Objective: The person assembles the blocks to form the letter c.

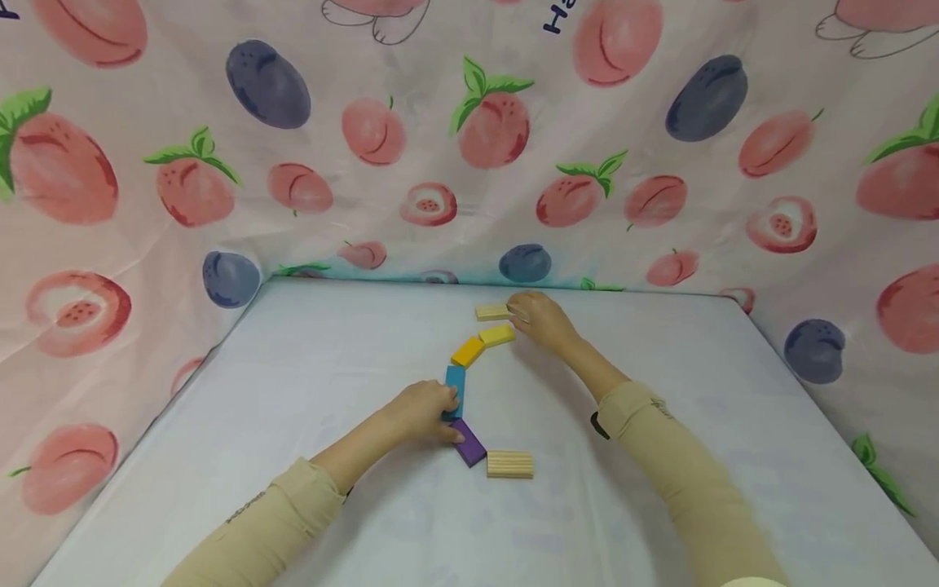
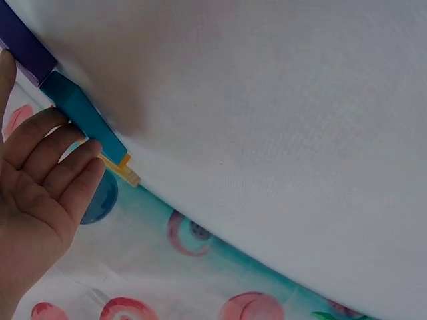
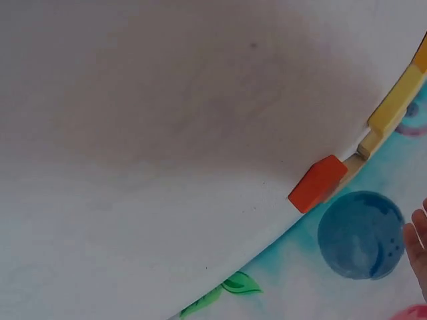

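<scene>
A curved row of rectangular wooden blocks lies on the white table. My left hand is beside the blue block, its fingers along that block's side and its thumb at the purple block. In the left wrist view the left fingers look loosely extended. At the far end, my right hand is over the right end of a plain wood block. A red-orange block appears in the right wrist view, hidden in the head view; the right fingertips show apart from it.
An orange block and a yellow block continue the curve past the blue one. A grooved plain wood block lies at its near end. Peach-printed cloth hangs behind the table.
</scene>
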`<state>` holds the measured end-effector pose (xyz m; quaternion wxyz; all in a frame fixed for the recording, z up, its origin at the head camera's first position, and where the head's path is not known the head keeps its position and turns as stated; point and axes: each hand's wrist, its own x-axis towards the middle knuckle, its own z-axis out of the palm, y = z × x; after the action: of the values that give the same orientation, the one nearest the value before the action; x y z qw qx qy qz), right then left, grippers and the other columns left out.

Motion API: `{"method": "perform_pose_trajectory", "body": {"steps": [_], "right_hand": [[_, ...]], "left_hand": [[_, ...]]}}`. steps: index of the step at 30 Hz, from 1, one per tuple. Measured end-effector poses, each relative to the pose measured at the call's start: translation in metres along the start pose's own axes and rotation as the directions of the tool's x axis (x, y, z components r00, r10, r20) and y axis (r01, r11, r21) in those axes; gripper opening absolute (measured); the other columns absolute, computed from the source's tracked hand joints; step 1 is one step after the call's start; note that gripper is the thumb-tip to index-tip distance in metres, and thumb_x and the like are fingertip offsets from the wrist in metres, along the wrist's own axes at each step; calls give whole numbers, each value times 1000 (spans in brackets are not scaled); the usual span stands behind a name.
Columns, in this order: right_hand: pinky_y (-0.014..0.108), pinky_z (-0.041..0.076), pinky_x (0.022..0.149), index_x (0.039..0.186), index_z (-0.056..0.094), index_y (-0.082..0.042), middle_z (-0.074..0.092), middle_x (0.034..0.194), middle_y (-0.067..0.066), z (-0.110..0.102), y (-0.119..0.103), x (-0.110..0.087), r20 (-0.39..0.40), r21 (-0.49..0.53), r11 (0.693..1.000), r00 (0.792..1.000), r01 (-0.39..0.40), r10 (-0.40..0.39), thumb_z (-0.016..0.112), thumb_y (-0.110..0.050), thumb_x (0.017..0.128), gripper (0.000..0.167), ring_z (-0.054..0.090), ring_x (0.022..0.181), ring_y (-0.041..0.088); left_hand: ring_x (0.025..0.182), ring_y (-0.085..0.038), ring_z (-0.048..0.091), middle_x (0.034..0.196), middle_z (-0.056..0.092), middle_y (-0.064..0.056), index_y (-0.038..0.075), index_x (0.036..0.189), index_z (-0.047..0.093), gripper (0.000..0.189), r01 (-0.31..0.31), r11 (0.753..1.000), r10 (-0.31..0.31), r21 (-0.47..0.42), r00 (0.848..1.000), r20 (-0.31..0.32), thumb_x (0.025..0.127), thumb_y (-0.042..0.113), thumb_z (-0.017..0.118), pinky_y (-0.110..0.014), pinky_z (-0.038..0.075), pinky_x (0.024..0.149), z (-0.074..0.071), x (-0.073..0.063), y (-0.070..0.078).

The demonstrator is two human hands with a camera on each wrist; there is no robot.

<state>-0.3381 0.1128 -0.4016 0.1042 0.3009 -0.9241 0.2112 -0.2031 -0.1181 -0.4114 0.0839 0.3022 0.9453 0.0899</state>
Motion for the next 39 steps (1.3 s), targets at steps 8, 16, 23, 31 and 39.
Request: {"method": "perform_pose_trajectory", "body": {"steps": [8,16,23,31,39], "right_hand": [[48,39,104,122,57,3,58,126,20,5,11,26,87,62,995,994,-79,74,64,-16,90,39,50,122,37],[44,47,95,127,54,3,56,129,20,17,18,33,166,-41,997,984,-62,68,62,-14,91,41,60,108,33],[43,43,100,128,53,2,57,129,19,26,23,44,156,-95,995,988,7,8,60,-15,92,41,55,117,32],[42,43,100,127,54,4,58,127,20,35,23,54,200,-125,992,978,-33,58,60,-15,92,40,56,116,32],[40,42,102,128,52,5,57,128,21,42,20,62,269,-179,982,956,-67,115,56,-10,94,37,54,118,32]], "left_hand": [[70,-12,39,121,64,-15,6,94,70,40,1,1000,-1,-2,1000,-7,77,41,75,-23,29,61,1,0,-1],[70,-11,39,125,61,-16,5,108,70,49,-6,1000,6,3,1000,0,76,42,75,-21,29,61,5,0,4],[70,-10,40,126,61,-15,6,105,71,48,22,1000,-22,22,1000,-7,76,43,75,-22,31,62,2,1,2],[66,-10,37,121,65,-15,11,73,65,34,22,1000,-22,19,1000,-3,75,42,76,-22,28,59,-3,1,1],[63,-9,33,68,46,2,14,62,46,43,11,999,-11,35,1000,7,76,43,76,-21,24,57,-6,3,5]]}}
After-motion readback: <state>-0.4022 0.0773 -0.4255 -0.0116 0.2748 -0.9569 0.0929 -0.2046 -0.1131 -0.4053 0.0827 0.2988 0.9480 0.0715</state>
